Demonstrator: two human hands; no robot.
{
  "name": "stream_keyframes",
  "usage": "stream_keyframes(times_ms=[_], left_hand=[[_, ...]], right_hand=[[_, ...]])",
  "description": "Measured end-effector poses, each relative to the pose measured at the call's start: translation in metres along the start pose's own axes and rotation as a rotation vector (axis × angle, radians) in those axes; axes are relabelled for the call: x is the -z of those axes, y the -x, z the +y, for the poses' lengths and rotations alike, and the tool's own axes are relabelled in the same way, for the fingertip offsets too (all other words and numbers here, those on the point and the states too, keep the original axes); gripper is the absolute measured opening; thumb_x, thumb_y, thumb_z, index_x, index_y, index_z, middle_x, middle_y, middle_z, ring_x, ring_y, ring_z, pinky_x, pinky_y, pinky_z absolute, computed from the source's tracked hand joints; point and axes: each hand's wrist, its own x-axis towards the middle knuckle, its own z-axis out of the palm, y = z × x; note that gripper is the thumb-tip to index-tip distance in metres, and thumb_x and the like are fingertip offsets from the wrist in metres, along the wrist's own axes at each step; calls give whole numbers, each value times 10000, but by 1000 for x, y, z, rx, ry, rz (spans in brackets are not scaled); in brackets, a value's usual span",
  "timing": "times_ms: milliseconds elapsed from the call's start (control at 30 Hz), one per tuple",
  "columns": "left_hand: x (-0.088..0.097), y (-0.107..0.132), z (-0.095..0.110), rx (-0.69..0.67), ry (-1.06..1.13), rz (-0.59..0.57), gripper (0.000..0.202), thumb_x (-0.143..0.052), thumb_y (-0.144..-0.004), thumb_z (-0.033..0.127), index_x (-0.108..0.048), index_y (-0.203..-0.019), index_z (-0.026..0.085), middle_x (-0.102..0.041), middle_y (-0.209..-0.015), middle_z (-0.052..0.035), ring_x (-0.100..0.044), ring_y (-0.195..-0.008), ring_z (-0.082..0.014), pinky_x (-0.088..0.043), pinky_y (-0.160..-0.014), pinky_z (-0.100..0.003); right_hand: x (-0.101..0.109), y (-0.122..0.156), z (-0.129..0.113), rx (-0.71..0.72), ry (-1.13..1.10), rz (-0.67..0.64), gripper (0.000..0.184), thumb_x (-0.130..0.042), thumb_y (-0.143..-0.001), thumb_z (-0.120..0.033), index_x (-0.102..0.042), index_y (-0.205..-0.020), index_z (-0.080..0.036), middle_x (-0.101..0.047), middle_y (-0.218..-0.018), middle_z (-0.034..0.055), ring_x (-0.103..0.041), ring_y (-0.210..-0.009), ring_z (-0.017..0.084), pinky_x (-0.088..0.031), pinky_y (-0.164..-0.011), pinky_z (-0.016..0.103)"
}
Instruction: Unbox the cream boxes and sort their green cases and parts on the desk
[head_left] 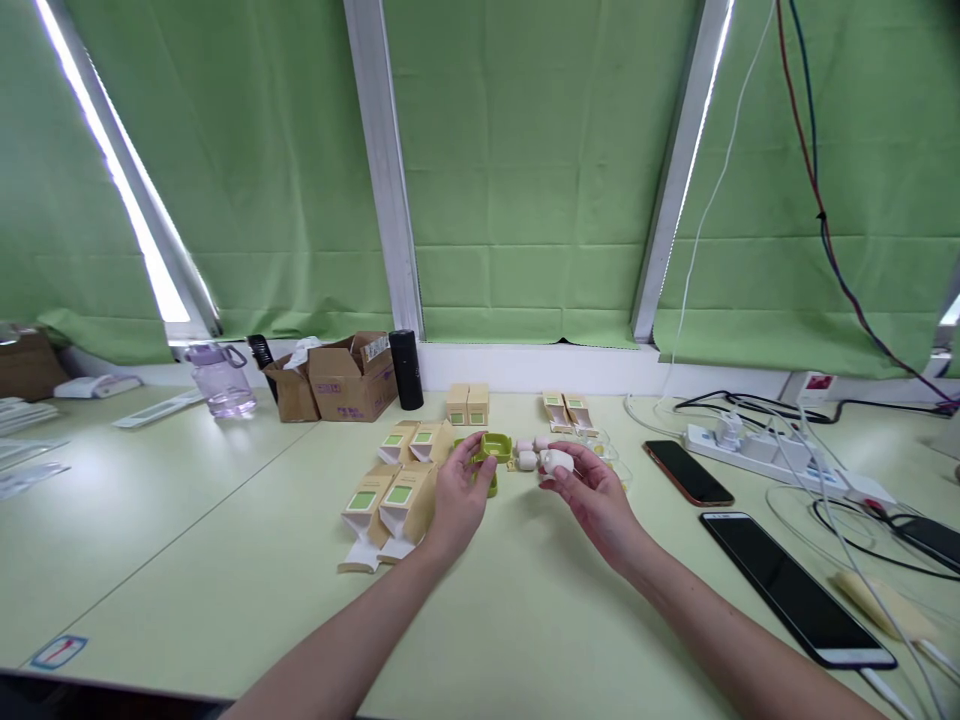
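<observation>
My left hand is closed on a small green case held just above the table. My right hand pinches a small white capsule-shaped piece. Between the hands, two more small white pieces lie on the table. To the left of my left hand lie several tan cartons with green labels, some flat with open flaps. Two upright tan boxes stand behind, and two more cartons lie to the right of them.
An open cardboard box, a black cylinder and a clear bottle stand at the back left. Two phones, a power strip and cables lie on the right. Green blinds cover the windows behind.
</observation>
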Motion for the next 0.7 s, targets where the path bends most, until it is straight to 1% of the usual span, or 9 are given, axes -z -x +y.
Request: stream_keyframes(times_ms=[67, 167, 233, 300, 400, 467, 533, 600, 700], left_hand=[[0, 0, 0, -5, 5, 9, 524, -751, -872, 438, -605, -1301, 176, -647, -1379, -157, -590, -1328, -277, -517, -1097, -414], [0, -1, -2, 1, 20, 13, 539, -761, -864, 444, -602, -1301, 172, -653, -1366, -169, -617, -1292, -288, -530, -1080, -436], [0, -1, -4, 3, 33, 7, 559, -761, -864, 449, -591, -1316, 167, -655, -1362, -176, -634, -1270, -290, -533, -1076, -445], [1, -1, -6, -1, 40, 3, 568, -755, -868, 453, -583, -1327, 166, -661, -1355, -176, -642, -1261, -286, -532, -1078, -445], [1, -2, -8, -12, 36, 5, 563, -746, -876, 456, -579, -1332, 171, -665, -1355, -171, -651, -1248, -276, -539, -1070, -435], [1, -2, -9, -17, 25, 11, 554, -740, -881, 455, -579, -1331, 174, -664, -1357, -166, -663, -1226, -266, -545, -1061, -426], [2, -2, -9, -22, 9, 20, 539, -734, -887, 454, -586, -1327, 181, -664, -1357, -156, -668, -1213, -256, -548, -1056, -412], [2, -2, -9, -29, -1, 25, 530, -731, -889, 456, -591, -1325, 189, -670, -1349, -147, -672, -1207, -250, -556, -1045, -399], [3, -2, -9, -42, -9, 17, 529, -724, -895, 457, -590, -1330, 187, -680, -1332, -146, -682, -1187, -248, -566, -1026, -395]], right_hand=[[1, -1, 2, 17, 64, 0, 443, -865, -757, -454, -718, -1126, -257, -735, -1199, 80, -686, -1055, 244, -570, -979, 466], [5, -6, 6, 45, 161, 5, 474, -877, -723, -420, -717, -1138, -256, -739, -1196, 85, -689, -1067, 263, -565, -970, 466], [8, -11, 8, 86, 242, 29, 509, -876, -701, -392, -705, -1161, -257, -729, -1190, 87, -687, -1056, 270, -578, -910, 441], [11, -16, 9, 143, 349, 64, 523, -851, -708, -357, -685, -1193, -253, -719, -1151, 80, -681, -1006, 256, -582, -827, 400], [14, -23, 9, 230, 587, 80, 455, -767, -766, -283, -662, -1207, -242, -705, -1085, 64, -658, -888, 220, -549, -730, 359], [15, -26, 11, 310, 773, 38, 382, -702, -795, -212, -664, -1174, -243, -697, -1112, 65, -644, -884, 220, -537, -747, 373], [16, -28, 15, 409, 936, -46, 361, -641, -810, -137, -665, -1153, -247, -684, -1159, 71, -640, -971, 241, -539, -826, 411], [15, -30, 22, 491, 1063, -132, 401, -589, -817, -73, -658, -1172, -246, -660, -1203, 82, -629, -1068, 257, -537, -892, 434], [15, -34, 33, 558, 1254, -178, 451, -543, -816, -7, -659, -1192, -229, -644, -1213, 101, -624, -1081, 262, -536, -884, 424]])
